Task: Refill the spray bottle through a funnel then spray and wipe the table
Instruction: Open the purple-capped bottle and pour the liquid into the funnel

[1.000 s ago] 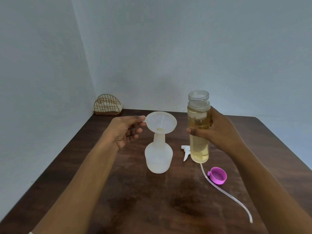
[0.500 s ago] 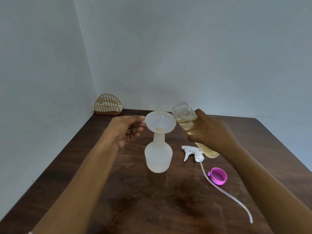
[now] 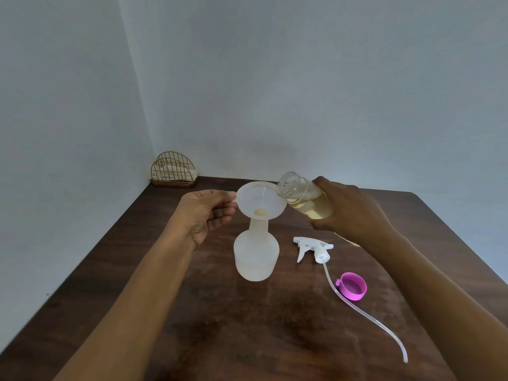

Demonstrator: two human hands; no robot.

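A translucent white spray bottle [image 3: 257, 258] stands uncapped on the dark wooden table [image 3: 247, 339], a white funnel [image 3: 261, 200] seated in its neck. My left hand [image 3: 206, 213] pinches the funnel's side tab. My right hand [image 3: 349, 213] grips a clear refill bottle [image 3: 305, 199] of yellowish liquid, tilted steeply with its open mouth at the funnel's right rim. No liquid stream is visible. The white trigger sprayer head [image 3: 313, 247] with its long clear tube lies on the table to the right of the spray bottle.
A pink cap [image 3: 353, 286] lies open side up beside the tube. A gold wire holder [image 3: 173, 170] with folded cloths sits in the far left corner against the wall. Walls bound the table at the back and left.
My right hand has tipped the refill bottle from upright to steeply tilted and carried its mouth left to the funnel's rim. My left hand has stayed on the funnel.
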